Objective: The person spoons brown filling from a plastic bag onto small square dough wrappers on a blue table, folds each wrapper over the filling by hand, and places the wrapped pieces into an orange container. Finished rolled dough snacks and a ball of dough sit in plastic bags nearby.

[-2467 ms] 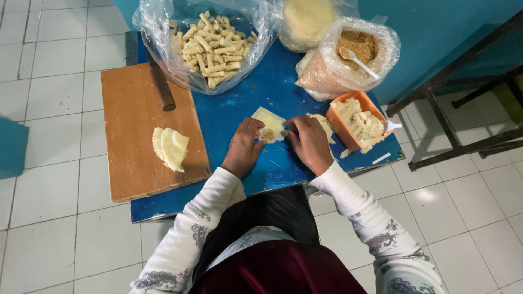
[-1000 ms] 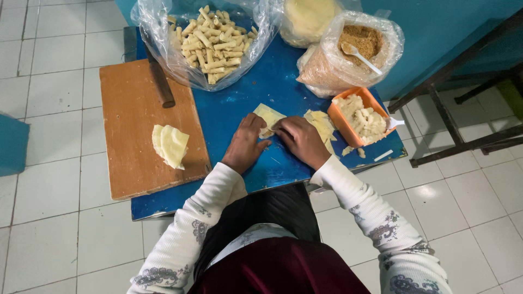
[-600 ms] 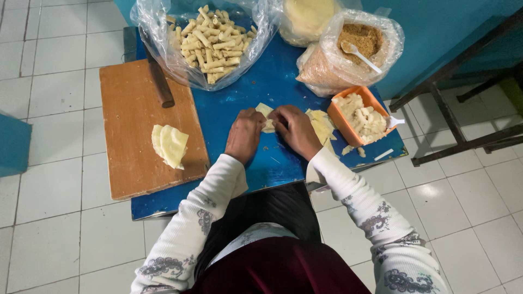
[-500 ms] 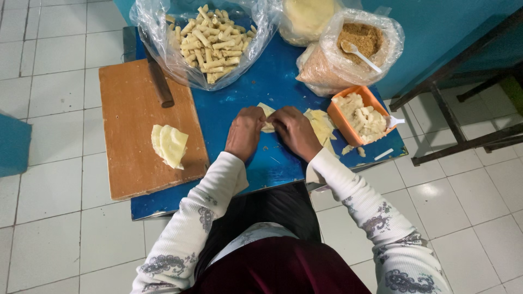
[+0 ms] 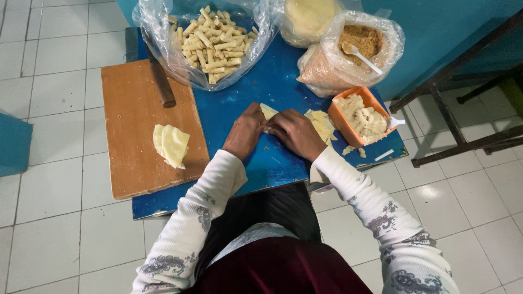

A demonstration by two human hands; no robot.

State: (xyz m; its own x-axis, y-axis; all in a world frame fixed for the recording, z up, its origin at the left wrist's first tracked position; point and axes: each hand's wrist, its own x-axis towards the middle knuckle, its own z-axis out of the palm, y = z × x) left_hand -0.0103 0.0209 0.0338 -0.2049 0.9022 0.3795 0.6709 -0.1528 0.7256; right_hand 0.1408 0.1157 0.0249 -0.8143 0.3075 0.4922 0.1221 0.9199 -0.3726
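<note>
Floor: pale square tiles all round a low blue tabletop, seen from above.
Far left of tabletop: wooden cutting board lying flat, its left edge over the tabletop's side.
On the board: small stack of pale yellow wrappers near its middle; a dark wooden handle lies across its top right corner.
Back left: clear plastic bag, open, full of rolled pale sticks.
Left hand: palm down on the tabletop, fingers curled onto the near edge of a pale wrapper.
Right hand: just beside the left, fingers bent and pinching the same wrapper; the two hands nearly touch.
Wrapper position: on the blue tabletop in front of the person, mostly hidden under the fingers, one corner poking out behind them.
Right of the hands: further loose wrappers, touching an orange tub of pale filling.
Back right: plastic bag of brown crumbs with a white spoon in it; another bag of pale rounds behind.
Far right: dark metal frame on the floor.
</note>
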